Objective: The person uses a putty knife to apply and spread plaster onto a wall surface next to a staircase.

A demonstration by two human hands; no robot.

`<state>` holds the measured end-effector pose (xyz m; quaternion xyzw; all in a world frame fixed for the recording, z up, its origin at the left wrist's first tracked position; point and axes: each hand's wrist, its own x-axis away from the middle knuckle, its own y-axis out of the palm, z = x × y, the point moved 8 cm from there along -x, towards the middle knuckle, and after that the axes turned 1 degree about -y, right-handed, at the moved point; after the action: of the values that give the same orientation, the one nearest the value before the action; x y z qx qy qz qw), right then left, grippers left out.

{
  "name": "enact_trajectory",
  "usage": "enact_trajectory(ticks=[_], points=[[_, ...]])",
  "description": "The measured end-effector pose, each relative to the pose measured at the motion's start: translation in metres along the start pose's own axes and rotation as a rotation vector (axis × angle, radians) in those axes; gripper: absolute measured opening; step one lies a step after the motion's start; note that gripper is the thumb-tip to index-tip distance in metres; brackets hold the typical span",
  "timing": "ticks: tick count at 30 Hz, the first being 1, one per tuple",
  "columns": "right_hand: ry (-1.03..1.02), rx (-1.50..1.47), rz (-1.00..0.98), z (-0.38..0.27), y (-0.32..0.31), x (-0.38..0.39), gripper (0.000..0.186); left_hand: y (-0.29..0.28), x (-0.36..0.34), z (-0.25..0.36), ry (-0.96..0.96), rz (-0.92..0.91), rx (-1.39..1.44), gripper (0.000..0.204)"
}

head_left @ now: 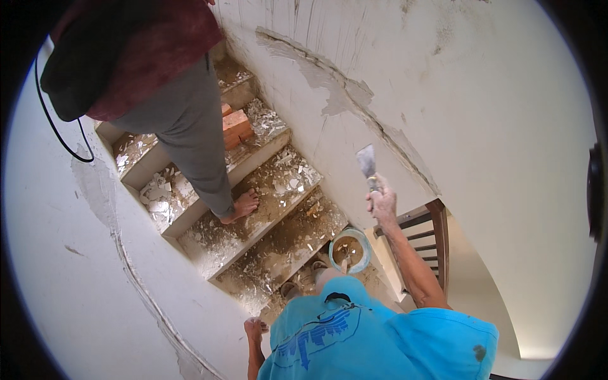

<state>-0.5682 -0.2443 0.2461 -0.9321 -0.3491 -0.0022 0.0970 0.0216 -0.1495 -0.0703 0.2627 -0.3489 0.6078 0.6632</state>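
Holding side: our right grip (384,206) was closed around the handle of one scraper (366,159), its blade pointing up and slightly left.
Scraper's place: we had it in front of the right wall (506,120), below the one long crack (380,130) and above the bucket in view; we could not tell whether the blade touched plaster.
Left side: we had one left grip (254,326) low, beside our blue shirt (380,335); the fingers looked curled, but we could not tell whether they were clenched.
Bucket: we counted one bucket (365,240), round with a light-blue rim, just ahead of our body.
Steps: we counted at least four treads (278,237), strewn with pale flakes too many to count.
Bricks: we saw two orange bricks (237,128) close together near the wall end of one tread.
Co-worker: one person (183,107) in grey trousers stood above us, one bare foot (244,206) showing on a tread.
Edges: the tread fronts ran slantwise between two walls, and one dark railing (438,240) stood just beside our right forearm.
Open room: we had bare wall to the scraper's right, and the co-worker's leg was well apart from the blade.
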Motion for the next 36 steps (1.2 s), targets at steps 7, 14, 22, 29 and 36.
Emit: enact_trajectory(ticks=[7,14,22,29,36], points=[[-0.270,0.209,0.177,-0.073,-0.074,0.007,0.057,0.010,-0.012,0.035,0.004,-0.045,-0.079,0.023],[-0.519,0.347,0.323,-0.093,-0.090,-0.010,0.058,0.024,-0.021,0.053,0.026,-0.064,-0.129,0.023],[-0.145,-0.071,0.123,-0.107,-0.083,-0.011,0.060,0.018,-0.028,0.041,-0.020,-0.115,-0.237,0.025],[-0.239,-0.100,0.178,-0.132,-0.076,-0.022,0.059,0.019,-0.017,0.062,0.029,-0.055,-0.191,0.020],[-0.285,-0.138,0.160,-0.123,-0.068,-0.029,0.058,0.008,-0.020,0.040,0.029,-0.041,-0.131,0.018]])
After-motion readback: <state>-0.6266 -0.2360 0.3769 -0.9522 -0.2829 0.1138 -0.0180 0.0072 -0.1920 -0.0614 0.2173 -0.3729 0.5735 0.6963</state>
